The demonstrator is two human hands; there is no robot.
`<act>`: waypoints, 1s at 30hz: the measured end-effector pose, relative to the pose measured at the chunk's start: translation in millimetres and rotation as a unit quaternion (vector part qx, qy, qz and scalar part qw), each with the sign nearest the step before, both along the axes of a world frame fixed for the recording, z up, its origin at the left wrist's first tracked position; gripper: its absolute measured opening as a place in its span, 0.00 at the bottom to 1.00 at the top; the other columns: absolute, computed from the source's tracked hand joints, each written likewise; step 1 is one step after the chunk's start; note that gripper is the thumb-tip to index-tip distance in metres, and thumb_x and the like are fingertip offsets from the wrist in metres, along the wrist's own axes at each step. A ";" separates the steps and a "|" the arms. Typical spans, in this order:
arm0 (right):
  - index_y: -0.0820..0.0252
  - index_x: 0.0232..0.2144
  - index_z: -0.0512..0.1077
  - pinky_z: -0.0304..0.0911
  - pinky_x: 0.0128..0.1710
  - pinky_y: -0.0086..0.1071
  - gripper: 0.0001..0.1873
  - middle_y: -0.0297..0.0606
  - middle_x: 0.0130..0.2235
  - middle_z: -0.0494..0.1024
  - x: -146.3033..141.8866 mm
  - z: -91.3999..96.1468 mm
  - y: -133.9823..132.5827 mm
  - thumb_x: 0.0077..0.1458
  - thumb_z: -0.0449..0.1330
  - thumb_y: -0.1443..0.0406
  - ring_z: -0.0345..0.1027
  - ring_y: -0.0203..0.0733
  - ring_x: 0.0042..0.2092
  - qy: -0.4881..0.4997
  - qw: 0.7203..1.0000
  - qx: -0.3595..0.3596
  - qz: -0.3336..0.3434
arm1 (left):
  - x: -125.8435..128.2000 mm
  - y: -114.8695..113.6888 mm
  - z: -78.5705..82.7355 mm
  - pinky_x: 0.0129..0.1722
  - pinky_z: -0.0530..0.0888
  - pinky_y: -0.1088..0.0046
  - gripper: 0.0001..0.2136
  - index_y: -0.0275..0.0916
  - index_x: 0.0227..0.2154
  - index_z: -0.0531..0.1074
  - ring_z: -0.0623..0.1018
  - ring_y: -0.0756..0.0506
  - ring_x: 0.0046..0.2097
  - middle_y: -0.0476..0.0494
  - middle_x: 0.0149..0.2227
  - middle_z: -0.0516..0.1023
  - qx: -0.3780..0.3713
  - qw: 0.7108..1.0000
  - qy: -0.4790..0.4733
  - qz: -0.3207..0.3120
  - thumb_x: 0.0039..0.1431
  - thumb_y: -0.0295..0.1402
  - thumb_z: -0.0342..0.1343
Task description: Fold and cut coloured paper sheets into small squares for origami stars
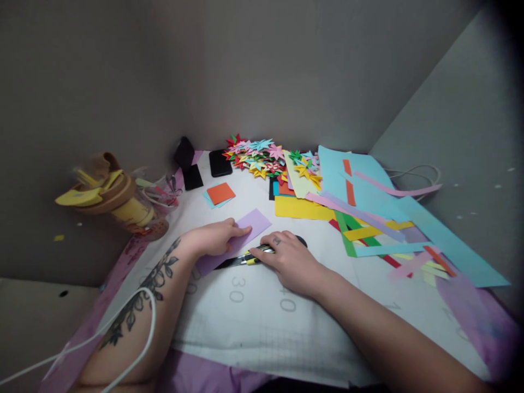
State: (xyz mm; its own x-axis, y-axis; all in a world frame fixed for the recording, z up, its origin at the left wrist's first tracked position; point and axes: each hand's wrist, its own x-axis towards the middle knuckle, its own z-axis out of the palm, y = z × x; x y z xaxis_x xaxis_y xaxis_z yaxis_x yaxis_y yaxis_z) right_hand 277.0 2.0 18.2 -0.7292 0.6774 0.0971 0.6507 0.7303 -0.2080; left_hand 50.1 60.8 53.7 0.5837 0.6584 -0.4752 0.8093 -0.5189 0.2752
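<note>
A folded-looking lilac paper piece (pixel 257 219) lies slantwise on the white sheet with printed numbers (pixel 257 327). My left hand (pixel 215 237) rests on this paper, with the index finger stretched across it and the thumb apart. Beside the paper's near edge lies a yellow-and-black utility knife (pixel 250 258), its blade pointing left along that edge. My right hand (pixel 291 262) is closed over the knife's handle from above; part of the handle is hidden under the fingers. Whether the blade touches the paper I cannot tell.
Folded paper stars (pixel 262 155) are heaped at the back. Orange and blue squares (pixel 221 193) and a black phone (pixel 220 163) lie behind my left hand. Coloured strips (pixel 376 234) and blue sheets (pixel 454 245) cover the right. A cup (pixel 135 213) stands left; a white cable (pixel 151 311) crosses my left arm.
</note>
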 end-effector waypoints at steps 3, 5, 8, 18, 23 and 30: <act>0.52 0.55 0.69 0.52 0.47 0.43 0.26 0.48 0.50 0.71 -7.0 -0.3 -1.1 0.55 0.52 0.74 0.60 0.49 0.48 -0.004 1.000 0.003 0.010 | -1.5 0.6 -2.2 0.37 0.67 0.75 0.33 0.52 0.64 0.55 0.70 0.47 0.35 0.45 0.43 0.67 0.004 1.000 -0.002 -0.005 0.54 0.24 0.46; 0.52 0.55 0.68 0.52 0.47 0.43 0.26 0.48 0.50 0.71 -10.5 -1.1 -2.1 0.56 0.52 0.74 0.60 0.49 0.48 -0.003 1.000 0.012 0.015 | -1.8 0.8 -2.9 0.36 0.67 0.75 0.34 0.52 0.64 0.54 0.70 0.48 0.35 0.44 0.42 0.66 0.006 1.000 -0.001 -0.007 0.54 0.24 0.46; 0.53 0.55 0.68 0.52 0.46 0.43 0.25 0.48 0.49 0.71 -11.8 -2.4 -4.5 0.56 0.51 0.73 0.60 0.49 0.47 0.002 1.000 0.024 0.019 | -1.2 0.4 -2.2 0.37 0.67 0.75 0.34 0.51 0.64 0.54 0.70 0.47 0.36 0.44 0.42 0.66 0.004 1.000 -0.002 -0.007 0.54 0.23 0.46; 0.53 0.56 0.67 0.53 0.47 0.44 0.25 0.48 0.49 0.71 -18.2 2.1 -10.3 0.58 0.51 0.72 0.61 0.50 0.49 -0.001 0.997 -0.005 0.075 | -2.3 0.9 -2.6 0.41 0.68 0.73 0.34 0.49 0.63 0.57 0.73 0.45 0.40 0.43 0.44 0.68 -0.008 1.000 -0.028 0.002 0.51 0.22 0.47; 0.48 0.53 0.71 0.54 0.52 0.42 0.24 0.41 0.49 0.73 19.8 13.9 3.7 0.58 0.52 0.73 0.62 0.45 0.50 0.049 0.993 -0.042 0.103 | -3.4 2.1 1.1 0.40 0.69 0.73 0.34 0.50 0.62 0.58 0.73 0.45 0.42 0.44 0.46 0.69 0.014 0.999 -0.027 0.031 0.48 0.25 0.49; 0.53 0.53 0.72 0.59 0.50 0.44 0.24 0.44 0.50 0.73 89.7 9.9 34.1 0.58 0.50 0.74 0.64 0.49 0.51 0.080 0.977 0.045 -0.192 | -9.1 7.1 2.5 0.42 0.70 0.66 0.31 0.43 0.54 0.62 0.73 0.40 0.45 0.40 0.49 0.68 0.024 0.990 -0.025 0.138 0.43 0.36 0.59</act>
